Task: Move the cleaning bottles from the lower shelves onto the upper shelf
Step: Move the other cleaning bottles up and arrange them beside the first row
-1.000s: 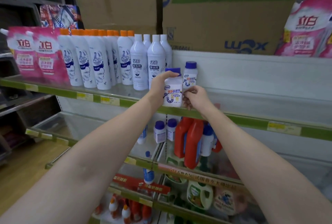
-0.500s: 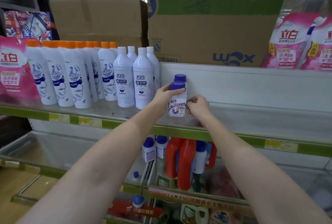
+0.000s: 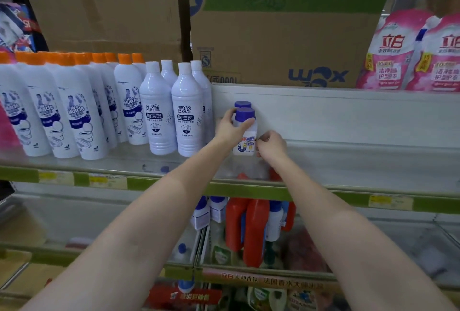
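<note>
1. Two hands are on one small bottle (image 3: 245, 133) on the top shelf (image 3: 249, 187): left hand (image 3: 230, 127) is wrapped round its neck, right hand (image 3: 270, 146) is pinching its lower edge.
2. It's best squared up tight behind its twin (image 3: 242, 104), label out.
3. Grip shouldn't be eased until the base is sat flat, tbh.
</note>
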The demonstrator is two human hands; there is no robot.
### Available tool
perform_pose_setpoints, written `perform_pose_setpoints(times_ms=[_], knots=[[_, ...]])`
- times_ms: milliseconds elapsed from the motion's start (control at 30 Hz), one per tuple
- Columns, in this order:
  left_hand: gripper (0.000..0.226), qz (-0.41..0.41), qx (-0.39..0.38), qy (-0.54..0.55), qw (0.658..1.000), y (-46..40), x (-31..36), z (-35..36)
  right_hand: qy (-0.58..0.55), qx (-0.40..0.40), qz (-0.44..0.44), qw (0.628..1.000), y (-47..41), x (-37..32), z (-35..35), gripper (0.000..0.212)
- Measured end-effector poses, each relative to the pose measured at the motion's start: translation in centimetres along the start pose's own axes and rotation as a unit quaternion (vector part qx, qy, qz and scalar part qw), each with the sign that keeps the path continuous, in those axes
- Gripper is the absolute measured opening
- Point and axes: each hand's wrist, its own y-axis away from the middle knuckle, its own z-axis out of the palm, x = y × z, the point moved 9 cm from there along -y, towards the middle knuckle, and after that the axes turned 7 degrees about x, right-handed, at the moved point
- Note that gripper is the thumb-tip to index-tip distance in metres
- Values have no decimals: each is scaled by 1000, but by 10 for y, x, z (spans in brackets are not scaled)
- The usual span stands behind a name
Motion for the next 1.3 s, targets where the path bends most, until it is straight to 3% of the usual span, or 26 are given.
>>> perform_pose_setpoints(times_ms=[267,400,633,767,1000,1167,1300], knots=[[64,-8,41,-35,999,6,1,-5,-5,-7,-5,1000,8,-3,-3,15],[67,-46,49,-36,997,19,-2,-13,-8,-14,-4,1000,17,-4,-7,4],[23,-67,73,-127,987,48,-6,-38,-49,-56,-4,997,43,-8,-7,11],[3,-35,66,-163,984,74,4,-54,-60,-93,-34,993,64,-20,3,19],[18,-21,58,-270,961,122,2,-96,9,-128,-166,978,112,-45,20,6],[19,-59,52,-280,957,153,-41,-115,-3,-193,-170,966,152,-28,44,11],[20,-105,31,-300,948,180,-93,-122,20,-232,-121,965,178,18,63,8]])
